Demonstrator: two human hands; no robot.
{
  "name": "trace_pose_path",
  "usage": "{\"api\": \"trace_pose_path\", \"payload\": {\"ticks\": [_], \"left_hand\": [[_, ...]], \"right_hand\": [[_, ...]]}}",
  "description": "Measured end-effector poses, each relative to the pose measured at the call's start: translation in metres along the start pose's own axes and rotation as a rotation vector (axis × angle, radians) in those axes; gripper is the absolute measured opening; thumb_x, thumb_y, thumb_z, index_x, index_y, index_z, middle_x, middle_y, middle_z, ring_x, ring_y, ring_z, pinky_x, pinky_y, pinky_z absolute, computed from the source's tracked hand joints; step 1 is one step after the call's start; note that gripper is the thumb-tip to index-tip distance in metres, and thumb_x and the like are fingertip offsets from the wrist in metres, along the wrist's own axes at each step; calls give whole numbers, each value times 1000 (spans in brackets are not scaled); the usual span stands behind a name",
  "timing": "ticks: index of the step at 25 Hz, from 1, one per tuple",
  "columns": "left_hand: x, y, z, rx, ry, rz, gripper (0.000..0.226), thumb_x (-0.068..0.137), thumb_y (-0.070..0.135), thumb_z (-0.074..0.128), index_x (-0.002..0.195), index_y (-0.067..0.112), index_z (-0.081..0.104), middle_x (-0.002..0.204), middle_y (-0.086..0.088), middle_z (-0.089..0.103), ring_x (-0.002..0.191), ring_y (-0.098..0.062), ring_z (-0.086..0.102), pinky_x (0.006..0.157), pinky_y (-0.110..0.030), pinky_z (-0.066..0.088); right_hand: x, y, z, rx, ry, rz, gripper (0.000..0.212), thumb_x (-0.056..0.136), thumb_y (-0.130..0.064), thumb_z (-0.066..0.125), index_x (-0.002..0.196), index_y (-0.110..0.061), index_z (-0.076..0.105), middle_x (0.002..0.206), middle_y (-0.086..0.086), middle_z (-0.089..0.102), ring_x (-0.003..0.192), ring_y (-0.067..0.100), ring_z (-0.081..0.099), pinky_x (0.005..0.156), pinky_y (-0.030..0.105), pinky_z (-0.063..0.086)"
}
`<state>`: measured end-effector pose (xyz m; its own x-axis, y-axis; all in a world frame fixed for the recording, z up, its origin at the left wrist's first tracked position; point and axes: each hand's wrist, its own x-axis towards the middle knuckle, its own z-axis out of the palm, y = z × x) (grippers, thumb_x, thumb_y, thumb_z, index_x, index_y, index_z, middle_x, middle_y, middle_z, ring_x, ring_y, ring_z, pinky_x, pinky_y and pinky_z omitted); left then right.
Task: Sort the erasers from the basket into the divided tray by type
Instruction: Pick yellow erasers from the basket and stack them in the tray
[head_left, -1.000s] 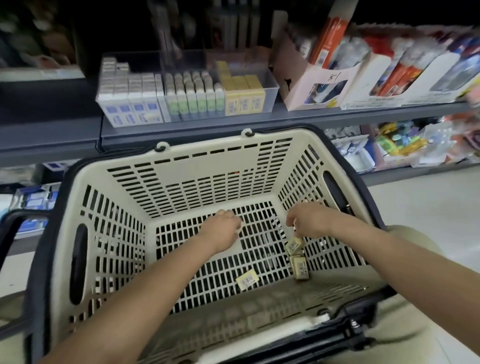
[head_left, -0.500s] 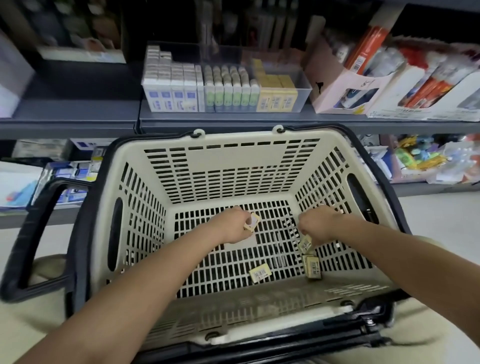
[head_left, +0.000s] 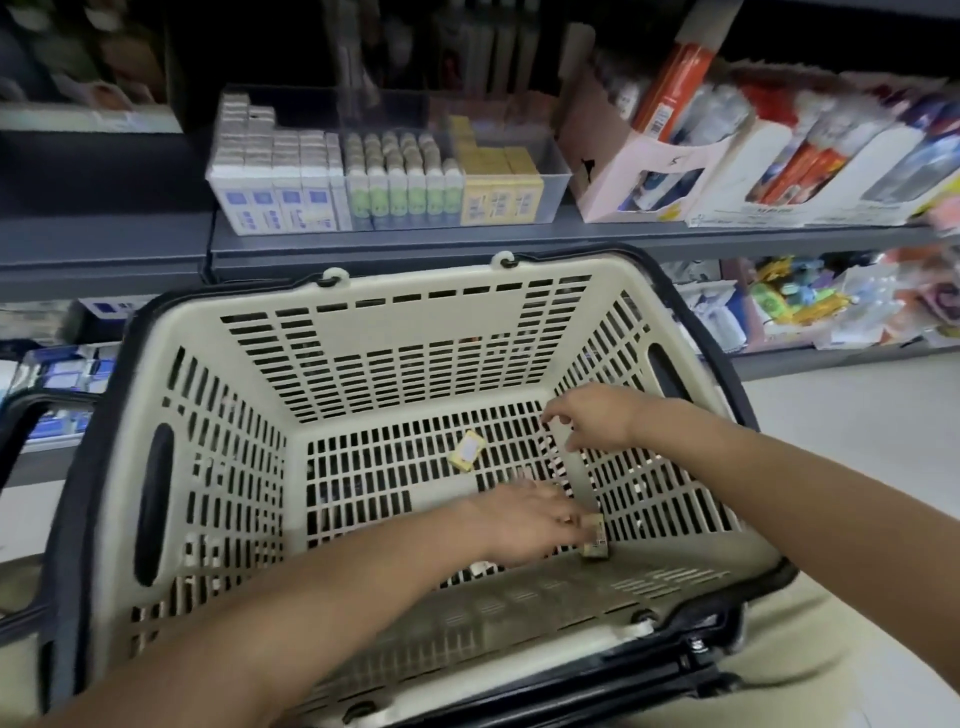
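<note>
Mostly done, judging by three full rows in the divided tray (head_left: 553, 171) on the shelf (head_left: 571, 241). Left in the basket (head_left: 415, 332): one yellow eraser (head_left: 467, 451) mid-floor, one brown eraser (head_left: 595, 540) just beside the stretched, released left hand (head_left: 519, 525). On the right hand (head_left: 592, 421), curled fingers (head_left: 553, 415); grasping what, cannot tell.

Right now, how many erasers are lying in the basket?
2: a yellow eraser mid-floor, and a second eraser by the left hand. Others may hide under the hands.
</note>
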<state>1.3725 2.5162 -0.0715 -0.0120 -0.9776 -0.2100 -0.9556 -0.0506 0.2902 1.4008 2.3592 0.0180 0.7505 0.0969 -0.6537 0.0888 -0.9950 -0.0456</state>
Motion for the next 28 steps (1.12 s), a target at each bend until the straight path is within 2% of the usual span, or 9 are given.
{"api": "trace_pose_path", "payload": {"ticks": [2, 7, 9, 12, 16, 19, 21, 23, 28], "left_hand": [[24, 15, 9, 159, -65, 83, 55, 94, 19, 48, 145, 23, 28, 155, -4, 21, 141, -25, 18, 109, -43, 30], [24, 3, 14, 170, 9, 61, 44, 96, 19, 43, 140, 19, 37, 143, -7, 36, 125, -27, 34, 98, -41, 35], [0, -17, 19, 170, 4, 42, 43, 94, 16, 47, 137, 17, 41, 143, -11, 35, 128, -29, 33, 101, -41, 33], [-44, -42, 24, 89, 23, -44, 35, 97, 31, 41, 125, 14, 53, 143, -9, 37, 130, -25, 32, 106, -40, 29], [-73, -48, 27, 35, -2, -129, 37, 98, 38, 38, 123, 17, 54, 141, -3, 42, 128, -20, 37, 104, -39, 34], [-79, -45, 27, -17, 29, -232, 41, 97, 38, 41, 132, 18, 45, 141, -3, 42, 127, -20, 39, 106, -39, 36], [-82, -43, 27, -85, 69, -328, 43, 95, 37, 46, 134, 20, 43, 139, -2, 41, 125, -19, 40, 106, -36, 37], [-83, -44, 24, -211, 112, -459, 44, 93, 33, 50, 134, 18, 41, 135, -1, 42, 122, -17, 42, 103, -32, 39], [-75, -45, 19, -561, 207, -777, 38, 90, 29, 58, 124, 15, 50, 125, -3, 52, 110, -16, 51, 97, -30, 42]], "right_hand": [[-4, 1, 1, 12, -8, 18, 49, 89, -26, 59, 135, -23, 44, 131, 3, 54, 119, 21, 49, 96, 35, 42], [-7, 0, 4, 14, -62, 28, 45, 90, -30, 57, 132, -21, 46, 132, 0, 52, 119, 20, 49, 94, 35, 42], [-4, -2, 4, 16, -49, 10, 44, 90, -30, 57, 132, -21, 47, 132, 1, 52, 119, 21, 49, 94, 35, 42], [5, -8, 12, 16, -52, -22, 42, 88, -28, 60, 128, -20, 50, 129, 1, 54, 115, 21, 52, 87, 32, 43], [13, -15, 50, -127, -293, -47, 42, 80, -21, 70, 118, -13, 56, 116, 4, 59, 101, 22, 58, 86, 36, 49], [16, -13, 68, -285, -393, -52, 29, 78, -20, 71, 101, -10, 57, 102, 4, 57, 87, 22, 56, 71, 34, 47], [17, -11, 72, -287, -380, -39, 31, 78, -20, 71, 105, -11, 59, 99, 3, 57, 84, 21, 55, 66, 33, 43], [20, -11, 76, -232, -385, -45, 31, 77, -21, 71, 105, -14, 61, 103, 2, 59, 87, 20, 56, 66, 32, 42], [20, -21, 73, 73, -370, -81, 20, 75, -16, 74, 80, -22, 55, 86, -6, 56, 84, 16, 55, 70, 27, 44]]}}
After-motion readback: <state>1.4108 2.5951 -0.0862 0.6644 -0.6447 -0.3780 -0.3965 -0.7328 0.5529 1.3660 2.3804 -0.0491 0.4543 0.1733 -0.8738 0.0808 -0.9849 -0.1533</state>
